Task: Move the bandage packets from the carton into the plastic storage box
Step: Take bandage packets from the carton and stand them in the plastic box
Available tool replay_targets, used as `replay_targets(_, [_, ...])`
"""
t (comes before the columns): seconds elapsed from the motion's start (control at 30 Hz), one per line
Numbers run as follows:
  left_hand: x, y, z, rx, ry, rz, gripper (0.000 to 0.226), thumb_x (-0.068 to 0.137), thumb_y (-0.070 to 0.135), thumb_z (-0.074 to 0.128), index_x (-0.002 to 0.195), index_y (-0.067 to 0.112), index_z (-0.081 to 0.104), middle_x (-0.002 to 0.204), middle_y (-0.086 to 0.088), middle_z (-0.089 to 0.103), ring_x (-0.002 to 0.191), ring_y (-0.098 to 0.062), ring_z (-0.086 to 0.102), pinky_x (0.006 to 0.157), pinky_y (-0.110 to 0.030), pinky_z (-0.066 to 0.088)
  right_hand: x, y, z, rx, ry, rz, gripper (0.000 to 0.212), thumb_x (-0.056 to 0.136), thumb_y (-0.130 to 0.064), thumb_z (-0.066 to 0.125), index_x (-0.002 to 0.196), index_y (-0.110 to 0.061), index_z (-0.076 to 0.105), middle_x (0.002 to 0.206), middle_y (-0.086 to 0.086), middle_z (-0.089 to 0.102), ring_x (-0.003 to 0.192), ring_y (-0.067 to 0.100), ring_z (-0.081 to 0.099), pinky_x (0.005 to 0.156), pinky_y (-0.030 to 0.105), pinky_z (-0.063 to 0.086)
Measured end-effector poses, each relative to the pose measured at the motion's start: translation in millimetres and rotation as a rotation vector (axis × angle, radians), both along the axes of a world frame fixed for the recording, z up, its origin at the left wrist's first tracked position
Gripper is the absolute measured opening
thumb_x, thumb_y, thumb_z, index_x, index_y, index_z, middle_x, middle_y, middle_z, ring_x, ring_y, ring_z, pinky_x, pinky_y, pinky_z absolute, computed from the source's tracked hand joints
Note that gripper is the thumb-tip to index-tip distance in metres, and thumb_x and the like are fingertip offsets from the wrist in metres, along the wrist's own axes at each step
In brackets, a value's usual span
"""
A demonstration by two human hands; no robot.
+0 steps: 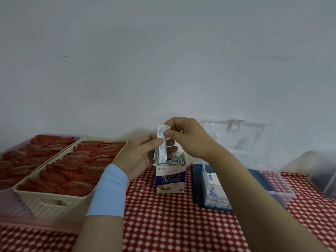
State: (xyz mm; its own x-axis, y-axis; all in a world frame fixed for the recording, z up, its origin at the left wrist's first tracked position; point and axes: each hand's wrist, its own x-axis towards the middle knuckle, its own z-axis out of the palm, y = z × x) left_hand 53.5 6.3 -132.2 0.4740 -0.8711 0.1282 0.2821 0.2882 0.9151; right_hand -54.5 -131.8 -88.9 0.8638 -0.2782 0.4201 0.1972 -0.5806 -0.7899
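You wore one wide-angle camera on head. It faced forward, tilted slightly down, toward wall (163,51) beyond table (163,224). Left hand (138,157) and right hand (189,139) sat close, mid-frame; wall filled upper half, table lower third.

Plain pale wall (163,60), red-and-white patterned tablecloth (172,224), dim even light

both hands (143,153) pinching bandage packets (161,145) above open carton (171,179), clear storage box (269,182) rt

I see everything dim, flat and greyish, with only faint shadows on the plain white wall (163,60). The edges bow and smear, and the clear plastic storage box (282,179) looks hazy.
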Motion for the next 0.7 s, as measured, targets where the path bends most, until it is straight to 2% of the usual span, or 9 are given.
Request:
replay_targets(0.1, [0, -2, -3, 0.005, -0.021, 0.052, 0.032, 0.079, 0.019, 0.063, 0.104, -0.002, 0.065, 0.091, -0.013, 0.073, 0.083, -0.026, 0.073, 0.068, -0.034, 0.060, 5, -1, -5, 0.026, 0.014, -0.028, 0.011, 0.096, -0.010, 0.062, 0.101, -0.015, 0.070, 0.091, 0.001, 0.072, 0.081, 0.005, 0.065, 0.075, 0.017, 0.052])
replay_targets(0.17, [3, -2, -2, 0.024, -0.064, 0.153, 0.031, 0.078, 0.023, 0.066, 0.097, -0.002, 0.065, 0.084, -0.008, 0.071, 0.074, -0.020, 0.072, 0.066, -0.032, 0.060, 8, -7, -9, -0.071, 0.073, -0.114, 0.018, 0.096, -0.018, 0.063, 0.114, -0.019, 0.069, 0.100, -0.001, 0.070, 0.091, 0.009, 0.065, 0.085, 0.023, 0.051])
replay_targets(0.27, [9, -2, -1, 0.063, -0.087, 0.293, 0.036, 0.087, 0.021, 0.067, 0.106, -0.009, 0.063, 0.089, -0.013, 0.074, 0.078, -0.024, 0.074, 0.067, -0.033, 0.061, 6, -14, -12, -0.417, 0.267, -0.218, 0.017, 0.095, -0.020, 0.064, 0.109, -0.024, 0.073, 0.103, -0.009, 0.069, 0.083, -0.002, 0.057, 0.079, 0.019, 0.045])
replay_targets(0.4, [10, -4, 0, 0.122, -0.121, 0.382, 0.028, 0.092, 0.020, 0.066, 0.103, -0.006, 0.063, 0.101, -0.012, 0.075, 0.084, -0.031, 0.075, 0.068, -0.035, 0.061, 10, -4, -13, -0.821, 0.436, -0.259, 0.021, 0.093, -0.024, 0.064, 0.110, -0.029, 0.074, 0.108, -0.009, 0.072, 0.096, 0.011, 0.063, 0.080, 0.027, 0.050])
replay_targets(0.47, [9, -6, 0, 0.160, -0.157, 0.407, 0.023, 0.092, 0.022, 0.068, 0.096, -0.001, 0.067, 0.101, -0.009, 0.076, 0.087, -0.030, 0.075, 0.069, -0.037, 0.061, 15, 3, -14, -0.982, 0.438, -0.281, 0.019, 0.095, -0.026, 0.061, 0.109, -0.031, 0.072, 0.098, -0.008, 0.069, 0.093, 0.016, 0.061, 0.072, 0.028, 0.045])
replay_targets(0.53, [10, -6, -2, 0.191, -0.184, 0.431, 0.020, 0.091, 0.023, 0.070, 0.090, 0.003, 0.069, 0.099, -0.006, 0.076, 0.093, -0.033, 0.073, 0.074, -0.040, 0.061, 19, 8, -17, -1.086, 0.454, -0.287, 0.017, 0.096, -0.024, 0.058, 0.105, -0.031, 0.070, 0.083, -0.009, 0.061, 0.086, 0.016, 0.060, 0.067, 0.029, 0.040])
replay_targets(0.6, [11, -6, -3, 0.210, -0.200, 0.451, 0.019, 0.089, 0.025, 0.071, 0.085, 0.007, 0.071, 0.096, -0.004, 0.077, 0.094, -0.034, 0.073, 0.081, -0.047, 0.060, 20, 9, -21, -1.119, 0.474, -0.290, 0.021, 0.096, -0.021, 0.059, 0.108, -0.034, 0.070, 0.090, -0.008, 0.065, 0.089, 0.017, 0.062, 0.067, 0.029, 0.042])
replay_targets(0.67, [9, -4, -2, 0.205, -0.181, 0.478, 0.018, 0.089, 0.022, 0.072, 0.082, 0.006, 0.070, 0.092, -0.007, 0.077, 0.086, -0.033, 0.075, 0.085, -0.050, 0.059, 21, 7, -26, -1.111, 0.507, -0.295, 0.025, 0.095, -0.020, 0.059, 0.111, -0.035, 0.071, 0.099, -0.006, 0.070, 0.089, 0.017, 0.064, 0.067, 0.029, 0.045])
replay_targets(0.7, [8, -4, -1, 0.201, -0.174, 0.488, 0.018, 0.089, 0.020, 0.072, 0.084, 0.003, 0.070, 0.091, -0.009, 0.077, 0.082, -0.033, 0.075, 0.085, -0.050, 0.059, 22, 7, -27, -1.116, 0.537, -0.292, 0.024, 0.095, -0.021, 0.058, 0.109, -0.034, 0.073, 0.097, -0.005, 0.070, 0.086, 0.017, 0.063, 0.065, 0.028, 0.045])
